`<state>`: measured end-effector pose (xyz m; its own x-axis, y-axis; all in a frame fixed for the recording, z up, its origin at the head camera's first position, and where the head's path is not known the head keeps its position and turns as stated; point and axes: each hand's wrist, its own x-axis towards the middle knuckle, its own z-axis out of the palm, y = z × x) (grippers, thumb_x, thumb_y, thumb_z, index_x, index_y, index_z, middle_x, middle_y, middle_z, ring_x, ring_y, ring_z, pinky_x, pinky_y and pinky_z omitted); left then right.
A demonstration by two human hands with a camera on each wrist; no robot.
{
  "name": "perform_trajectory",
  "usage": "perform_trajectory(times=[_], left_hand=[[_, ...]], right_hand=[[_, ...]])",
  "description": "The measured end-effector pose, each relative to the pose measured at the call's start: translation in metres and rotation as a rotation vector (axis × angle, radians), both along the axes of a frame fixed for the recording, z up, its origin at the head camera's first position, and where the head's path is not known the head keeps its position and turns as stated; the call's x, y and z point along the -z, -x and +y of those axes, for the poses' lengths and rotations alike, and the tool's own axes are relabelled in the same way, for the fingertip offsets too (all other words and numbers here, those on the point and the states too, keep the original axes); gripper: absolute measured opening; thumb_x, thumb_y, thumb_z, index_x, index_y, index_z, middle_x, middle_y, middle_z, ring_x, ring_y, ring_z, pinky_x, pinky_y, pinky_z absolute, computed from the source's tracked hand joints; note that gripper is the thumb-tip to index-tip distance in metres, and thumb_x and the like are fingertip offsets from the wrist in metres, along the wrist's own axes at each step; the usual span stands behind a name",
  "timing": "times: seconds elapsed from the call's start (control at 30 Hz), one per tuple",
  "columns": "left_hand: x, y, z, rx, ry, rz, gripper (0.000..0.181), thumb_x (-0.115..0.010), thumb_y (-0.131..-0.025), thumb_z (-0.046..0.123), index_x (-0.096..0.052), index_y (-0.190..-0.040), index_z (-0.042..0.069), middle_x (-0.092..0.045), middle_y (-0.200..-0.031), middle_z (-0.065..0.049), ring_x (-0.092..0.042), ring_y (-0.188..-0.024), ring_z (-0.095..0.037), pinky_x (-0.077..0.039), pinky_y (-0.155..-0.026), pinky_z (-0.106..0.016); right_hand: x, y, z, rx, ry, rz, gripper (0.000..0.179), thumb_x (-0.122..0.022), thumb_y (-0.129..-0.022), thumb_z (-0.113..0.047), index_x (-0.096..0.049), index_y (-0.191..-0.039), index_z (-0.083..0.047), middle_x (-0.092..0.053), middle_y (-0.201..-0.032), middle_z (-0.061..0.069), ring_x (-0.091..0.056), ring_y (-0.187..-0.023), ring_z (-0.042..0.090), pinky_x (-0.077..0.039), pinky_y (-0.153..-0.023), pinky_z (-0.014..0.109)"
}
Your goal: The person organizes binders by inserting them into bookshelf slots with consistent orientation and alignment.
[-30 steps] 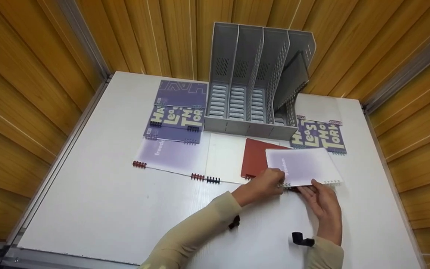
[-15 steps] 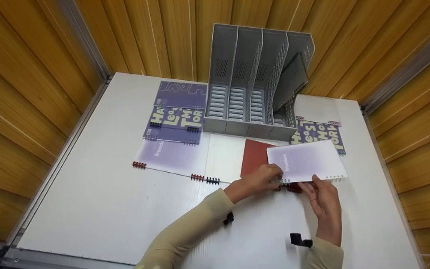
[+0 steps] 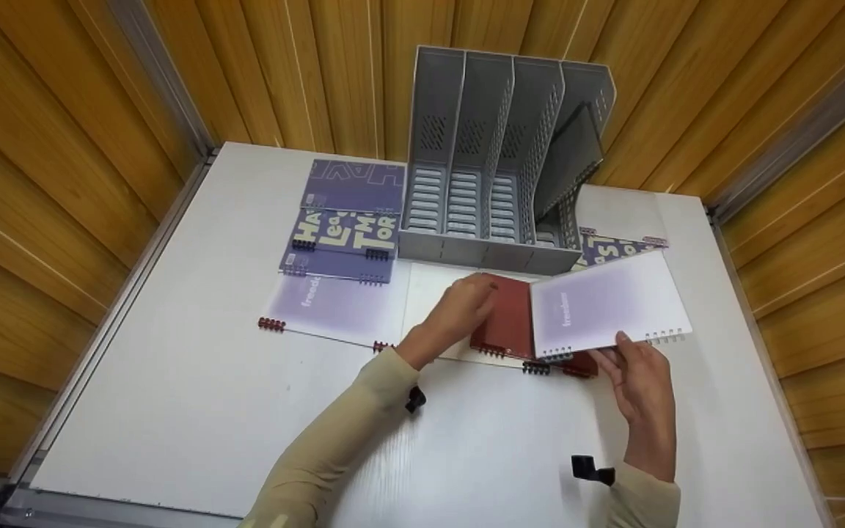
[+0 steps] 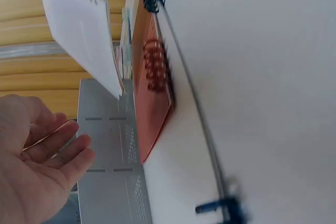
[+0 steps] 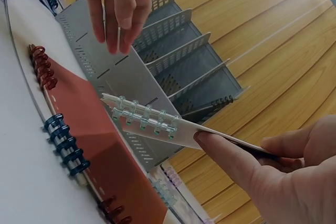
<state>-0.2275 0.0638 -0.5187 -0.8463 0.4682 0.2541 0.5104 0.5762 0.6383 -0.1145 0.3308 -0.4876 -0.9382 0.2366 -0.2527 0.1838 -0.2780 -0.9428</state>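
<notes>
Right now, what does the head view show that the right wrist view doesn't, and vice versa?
Only the head view: "freedom" on the held notebook, and the beige sleeves.
Only the right wrist view: that notebook nearly edge-on, and a gap between the left hand and the red notebook.
Both: the left hand, right hand, both notebooks and the gray organizer.

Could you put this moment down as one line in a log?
left hand: holding nothing, near red notebook | right hand: pinching purple-white notebook, raised | grey rack: dark notebook leaning in rightmost slot

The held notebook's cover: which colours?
The cover fades from purple to white, clearest in the head view.
</notes>
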Motion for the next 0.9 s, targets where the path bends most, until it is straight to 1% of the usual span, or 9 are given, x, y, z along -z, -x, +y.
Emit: perform_trajectory(times=[0.1, 0.17, 0.27, 0.33, 0.4, 0.5, 0.67, 0.8, 0.9], left_hand=[[-0.002, 0.014, -0.019, -0.079, -0.013, 0.035, 0.025, -0.056, -0.099, 0.004, -0.067, -0.121, -0.002, -0.068, -0.123, -0.014, -0.065, -0.117, -0.028, -0.052, -0.097, -0.034], [-0.002, 0.023, -0.032, -0.128, -0.011, 0.088, 0.027, -0.057, -0.098, 0.002, -0.067, -0.122, -0.003, -0.067, -0.126, -0.017, -0.064, -0.119, -0.031, -0.051, -0.1, -0.036], [-0.003, 0.038, -0.051, -0.21, -0.027, 0.162, 0.029, -0.057, -0.096, 0.0, -0.066, -0.123, -0.004, -0.064, -0.13, -0.02, -0.062, -0.122, -0.033, -0.05, -0.102, -0.039], [-0.004, 0.047, -0.061, -0.269, -0.049, 0.191, 0.032, -0.058, -0.095, -0.002, -0.064, -0.127, -0.005, -0.061, -0.134, -0.022, -0.058, -0.126, -0.035, -0.048, -0.104, -0.041], [-0.003, 0.057, -0.07, -0.327, -0.072, 0.191, 0.035, -0.058, -0.095, -0.003, -0.062, -0.13, -0.006, -0.057, -0.137, -0.024, -0.055, -0.129, -0.038, -0.047, -0.105, -0.043], [-0.002, 0.071, -0.079, -0.409, -0.099, 0.131, 0.038, -0.059, -0.097, -0.001, -0.056, -0.134, -0.008, -0.054, -0.139, -0.027, -0.052, -0.13, -0.041, -0.045, -0.107, -0.046], [-0.004, 0.088, -0.089, -0.496, -0.133, -0.05, 0.038, -0.056, -0.1, 0.005, -0.055, -0.135, -0.01, -0.06, -0.131, -0.029, -0.057, -0.125, -0.041, -0.046, -0.104, -0.047], [-0.009, 0.097, -0.094, -0.529, -0.104, -0.145, 0.034, -0.051, -0.101, 0.002, -0.064, -0.132, -0.003, -0.069, -0.119, -0.024, -0.068, -0.107, -0.036, -0.053, -0.09, -0.048], [-0.015, 0.102, -0.096, -0.538, -0.08, -0.177, 0.031, -0.051, -0.098, 0.0, -0.073, -0.12, 0.002, -0.073, -0.108, -0.02, -0.067, -0.088, -0.028, -0.053, -0.078, -0.046]], right_hand=[[-0.004, 0.0, -0.002, 0.001, -0.021, 0.014, 0.023, -0.043, -0.108, -0.012, -0.051, -0.108, 0.01, -0.063, -0.113, 0.005, -0.069, -0.101, 0.012, -0.05, -0.098, 0.031], [-0.006, 0.001, -0.003, -0.002, -0.042, 0.024, 0.026, -0.043, -0.109, -0.012, -0.049, -0.107, 0.012, -0.062, -0.113, 0.005, -0.069, -0.1, 0.013, -0.051, -0.097, 0.031], [-0.009, 0.0, -0.004, -0.014, -0.069, 0.033, 0.029, -0.042, -0.109, -0.013, -0.047, -0.113, 0.015, -0.062, -0.115, 0.004, -0.069, -0.103, 0.012, -0.051, -0.097, 0.031], [-0.01, 0.0, -0.004, -0.019, -0.077, 0.036, 0.031, -0.041, -0.109, -0.013, -0.045, -0.118, 0.016, -0.064, -0.118, 0.002, -0.07, -0.106, 0.013, -0.051, -0.097, 0.03], [-0.012, 0.0, -0.004, -0.029, -0.078, 0.04, 0.033, -0.04, -0.109, -0.014, -0.043, -0.122, 0.016, -0.064, -0.119, 0.001, -0.069, -0.108, 0.012, -0.05, -0.097, 0.03], [-0.013, -0.001, -0.006, -0.037, -0.09, 0.043, 0.034, -0.04, -0.11, -0.014, -0.042, -0.122, 0.017, -0.064, -0.119, 0.0, -0.069, -0.108, 0.012, -0.05, -0.098, 0.029], [-0.017, 0.0, -0.008, -0.054, -0.106, 0.06, 0.035, -0.04, -0.11, -0.015, -0.04, -0.124, 0.017, -0.062, -0.121, 0.0, -0.068, -0.109, 0.011, -0.049, -0.098, 0.029], [-0.021, 0.001, -0.008, -0.067, -0.112, 0.061, 0.037, -0.041, -0.11, -0.016, -0.04, -0.129, 0.015, -0.06, -0.124, -0.001, -0.068, -0.11, 0.01, -0.049, -0.099, 0.029], [-0.023, 0.002, -0.008, -0.066, -0.114, 0.058, 0.04, -0.041, -0.109, -0.017, -0.039, -0.134, 0.015, -0.057, -0.127, 0.0, -0.067, -0.112, 0.01, -0.048, -0.1, 0.029]])
